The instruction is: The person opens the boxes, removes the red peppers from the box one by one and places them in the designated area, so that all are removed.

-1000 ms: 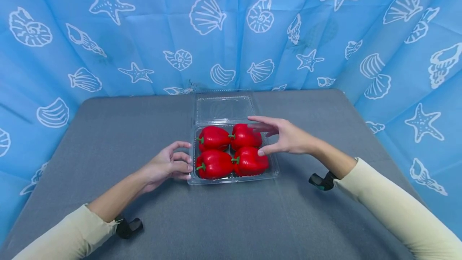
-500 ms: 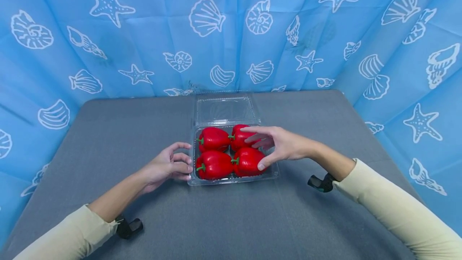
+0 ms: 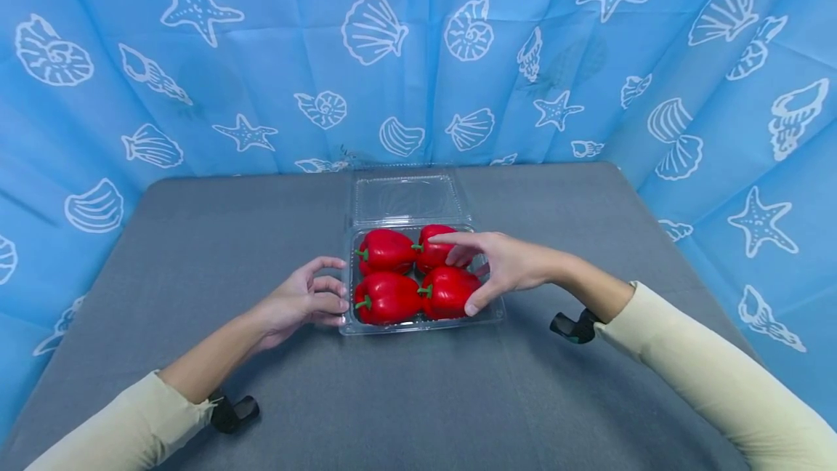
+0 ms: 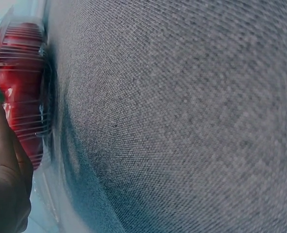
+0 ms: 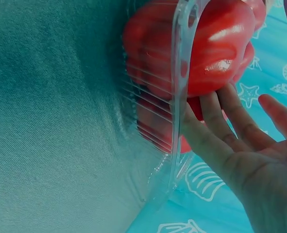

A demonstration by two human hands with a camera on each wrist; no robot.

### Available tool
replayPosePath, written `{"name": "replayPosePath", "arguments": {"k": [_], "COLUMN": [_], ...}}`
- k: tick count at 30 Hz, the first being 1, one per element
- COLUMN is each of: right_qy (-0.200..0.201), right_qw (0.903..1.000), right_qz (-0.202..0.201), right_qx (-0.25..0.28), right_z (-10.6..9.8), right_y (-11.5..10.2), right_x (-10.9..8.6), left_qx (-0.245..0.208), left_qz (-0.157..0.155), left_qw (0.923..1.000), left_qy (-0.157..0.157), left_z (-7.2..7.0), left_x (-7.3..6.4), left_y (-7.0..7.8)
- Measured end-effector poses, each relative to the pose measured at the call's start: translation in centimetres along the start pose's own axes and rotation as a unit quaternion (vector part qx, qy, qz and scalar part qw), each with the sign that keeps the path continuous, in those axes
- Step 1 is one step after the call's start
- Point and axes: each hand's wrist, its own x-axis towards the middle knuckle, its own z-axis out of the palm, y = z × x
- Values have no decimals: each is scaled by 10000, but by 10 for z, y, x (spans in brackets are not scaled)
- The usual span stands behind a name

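Several red bell peppers with green stems sit in two rows in a clear plastic clamshell container. The right hand spreads over the container's right side. In the right wrist view its fingers reach fairly straight to the near-right bell pepper, fingertips right at its side. The thumb, at the edge of that view, stands apart from the index finger. At the container's left edge, the left hand has loosely bent fingers with the tips right at the rim.
The container's clear lid lies folded back toward the far edge of the grey cloth-covered table. A blue curtain printed with white shells and starfish hangs behind and at both sides.
The right hand has moved slightly left and toward the person, lowering from over the far-right bell pepper to the near-right one. The left hand and the container have stayed put.
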Motion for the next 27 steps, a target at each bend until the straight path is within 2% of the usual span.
{"name": "replayPosePath", "arguments": {"k": [7, 14, 19, 27], "right_qy": [-23, 202, 288, 163], "right_qw": [9997, 9978, 9973, 9978], "right_qz": [4, -158, -140, -49], "right_qx": [-225, -617, -662, -640], "right_z": [3, 11, 16, 14], "right_y": [2, 5, 8, 9], "right_x": [5, 7, 8, 11], "left_qx": [-25, -87, -69, -42], "left_qz": [2, 44, 69, 85], "left_qw": [10000, 9999, 9999, 9999], "left_qy": [-2, -70, -102, -56], "left_z": [0, -1, 0, -1], "left_x": [0, 0, 1, 1], "left_y": [0, -1, -2, -2]}}
